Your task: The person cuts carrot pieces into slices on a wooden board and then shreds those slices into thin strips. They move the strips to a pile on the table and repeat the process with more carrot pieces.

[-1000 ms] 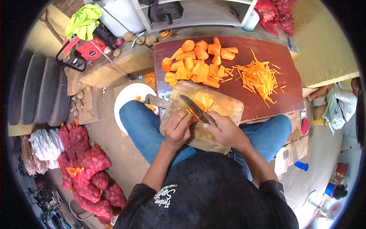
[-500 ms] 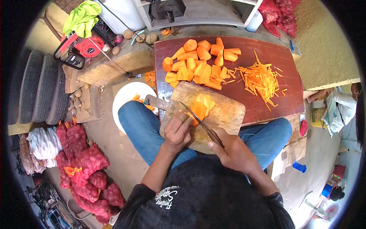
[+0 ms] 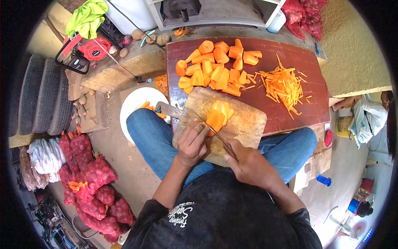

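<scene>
My right hand [image 3: 253, 164] is wrapped round the wooden handle of a knife [image 3: 218, 136], whose blade slants across the wooden cutting board [image 3: 244, 124]. Close against the blade, my left hand [image 3: 192, 142] presses a carrot piece with curled fingers. Only a small orange edge of that piece shows under the fingertips. Just beyond the blade, a stack of carrot slices [image 3: 219, 115] lies on the board. The board rests across my lap and the table's near edge, its metal-looking handle plate pointing left.
On the red-brown table [image 3: 290, 50] are peeled carrot chunks [image 3: 213, 66] and a heap of carrot sticks [image 3: 284, 89]. A white basin [image 3: 129, 108] with carrot pieces stands left of my knee. Red net sacks [image 3: 89, 178] lie on the floor at left, near stacked tires [image 3: 41, 95].
The knife has shifted slightly left towards my left hand's fingers. The cut carrot slices now lie more fully on the blade's far side. My left hand stays nearly in place.
</scene>
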Tool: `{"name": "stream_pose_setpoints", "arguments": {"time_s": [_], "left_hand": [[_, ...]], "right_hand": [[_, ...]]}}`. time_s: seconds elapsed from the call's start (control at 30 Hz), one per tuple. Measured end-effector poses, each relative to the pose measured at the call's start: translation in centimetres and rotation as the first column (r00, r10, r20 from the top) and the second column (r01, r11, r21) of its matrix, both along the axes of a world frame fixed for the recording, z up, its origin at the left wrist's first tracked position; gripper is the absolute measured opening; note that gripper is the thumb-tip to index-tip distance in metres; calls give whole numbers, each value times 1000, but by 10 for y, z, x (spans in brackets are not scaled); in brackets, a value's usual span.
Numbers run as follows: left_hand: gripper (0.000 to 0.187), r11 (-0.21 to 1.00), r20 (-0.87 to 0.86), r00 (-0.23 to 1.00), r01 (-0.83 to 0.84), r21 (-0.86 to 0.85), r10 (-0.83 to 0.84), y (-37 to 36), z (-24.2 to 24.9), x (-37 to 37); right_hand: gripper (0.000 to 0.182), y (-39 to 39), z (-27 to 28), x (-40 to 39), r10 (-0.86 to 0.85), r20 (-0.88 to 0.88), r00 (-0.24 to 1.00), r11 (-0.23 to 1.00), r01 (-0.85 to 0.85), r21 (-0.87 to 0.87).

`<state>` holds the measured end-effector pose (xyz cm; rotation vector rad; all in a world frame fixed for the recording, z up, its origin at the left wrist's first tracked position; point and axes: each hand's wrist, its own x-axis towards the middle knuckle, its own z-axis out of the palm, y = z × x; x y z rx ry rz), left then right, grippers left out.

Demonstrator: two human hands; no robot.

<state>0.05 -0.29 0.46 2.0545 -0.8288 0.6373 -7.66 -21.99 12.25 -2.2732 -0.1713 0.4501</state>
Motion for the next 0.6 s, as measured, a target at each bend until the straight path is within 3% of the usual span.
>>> {"name": "stream_pose_setpoints", "arguments": {"time_s": [0.1,0.2,0.27,0.47,0.6], "left_hand": [[40,1000,13,1000,-6,-2,6,-1,1,0],[40,1000,23,1000,0,-7,0,-1,1,0],[40,999,35,999,24,-26,-23,0,-3,2],[34,999,-3,1000,-6,-39,6,-2,-3,0],[29,998,-131,991,-10,-64,1,-5,2,-2]], "right_hand": [[36,3,-2,0,-14,39,999,999,12,44],[34,3,-27,10,65,-97,993,995,-71,-66],[33,-1,-52,7,12,-99,995,1000,-14,-21],[36,-12,-53,13,-90,-162,983,986,111,121],[39,-20,-52,11,-122,-227,966,959,174,224]]}}
